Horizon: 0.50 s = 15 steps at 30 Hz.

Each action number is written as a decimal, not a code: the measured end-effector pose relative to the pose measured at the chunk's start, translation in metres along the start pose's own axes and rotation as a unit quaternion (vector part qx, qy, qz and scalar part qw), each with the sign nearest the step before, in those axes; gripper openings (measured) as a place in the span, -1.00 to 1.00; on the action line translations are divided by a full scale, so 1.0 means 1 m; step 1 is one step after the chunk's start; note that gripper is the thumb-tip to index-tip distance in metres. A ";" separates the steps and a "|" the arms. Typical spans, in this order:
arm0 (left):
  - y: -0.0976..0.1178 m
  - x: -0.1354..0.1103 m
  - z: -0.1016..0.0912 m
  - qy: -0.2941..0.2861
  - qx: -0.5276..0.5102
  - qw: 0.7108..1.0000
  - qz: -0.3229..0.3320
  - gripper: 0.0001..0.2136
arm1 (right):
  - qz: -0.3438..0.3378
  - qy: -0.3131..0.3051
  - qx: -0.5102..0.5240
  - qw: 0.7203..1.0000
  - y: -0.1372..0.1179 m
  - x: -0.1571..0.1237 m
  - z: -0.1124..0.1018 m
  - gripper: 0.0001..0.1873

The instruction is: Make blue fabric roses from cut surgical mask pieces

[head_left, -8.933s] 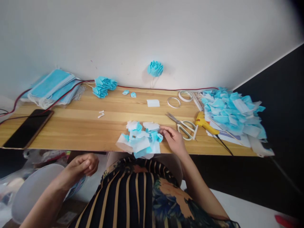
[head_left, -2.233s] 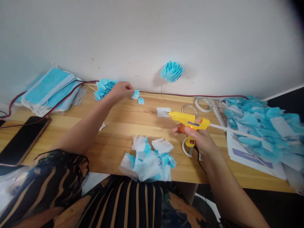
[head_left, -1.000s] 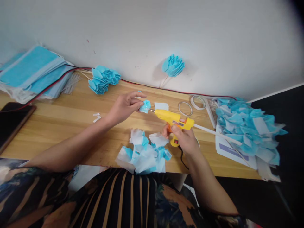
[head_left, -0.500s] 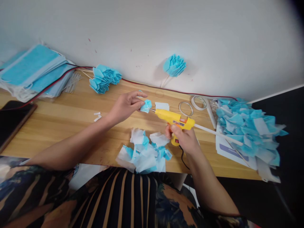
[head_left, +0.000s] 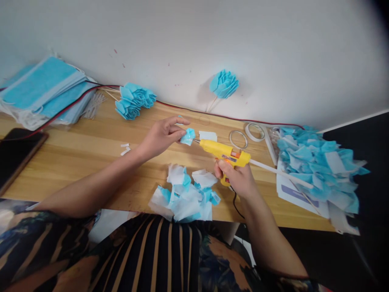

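Between the fingertips of my left hand is a small light-blue fabric petal. My right hand is wrapped round the handle of a yellow hot glue gun, its metal nozzle pointing left at the petal's edge. Whether the tip touches the petal I cannot tell. A long white glue stick sticks out of the gun's rear. Just below, near the table's front edge, lies a loose heap of blue and white fabric pieces.
Blue face masks are stacked at left beside a phone. Finished blue flowers lie by the wall; another flower leans there. Tape rolls and a big pile of blue petals are at right. A cable runs along the wall.
Almost nothing differs. The glue gun and the petal sit very slightly farther right, as does most of the scene. Both hands keep their holds.
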<state>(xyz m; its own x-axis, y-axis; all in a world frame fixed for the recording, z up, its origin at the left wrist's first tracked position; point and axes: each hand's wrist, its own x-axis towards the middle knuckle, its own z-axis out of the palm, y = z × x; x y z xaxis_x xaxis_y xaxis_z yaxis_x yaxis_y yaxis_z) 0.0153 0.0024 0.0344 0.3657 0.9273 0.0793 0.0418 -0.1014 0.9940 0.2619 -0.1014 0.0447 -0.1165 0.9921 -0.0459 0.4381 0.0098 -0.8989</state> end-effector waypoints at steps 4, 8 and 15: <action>-0.002 0.000 0.000 -0.006 -0.001 1.000 0.005 -0.65 | -0.004 0.010 -0.013 1.000 -0.003 0.000 0.000 -0.54; -0.004 0.002 0.000 -0.008 -0.001 1.000 0.009 -0.65 | -0.002 0.028 -0.026 0.999 -0.009 0.000 0.000 -0.53; -0.007 0.002 -0.001 -0.017 0.005 1.000 0.001 -0.64 | 0.004 0.039 -0.032 0.999 -0.012 -0.001 0.000 -0.53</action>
<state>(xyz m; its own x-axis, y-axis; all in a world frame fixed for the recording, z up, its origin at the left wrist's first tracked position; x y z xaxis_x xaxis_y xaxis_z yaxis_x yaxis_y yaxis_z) 0.0152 0.0052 0.0281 0.3963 0.9148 0.0783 0.0508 -0.1070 0.9930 0.2567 -0.1024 0.0553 -0.0437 0.9989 -0.0171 0.4956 0.0068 -0.8686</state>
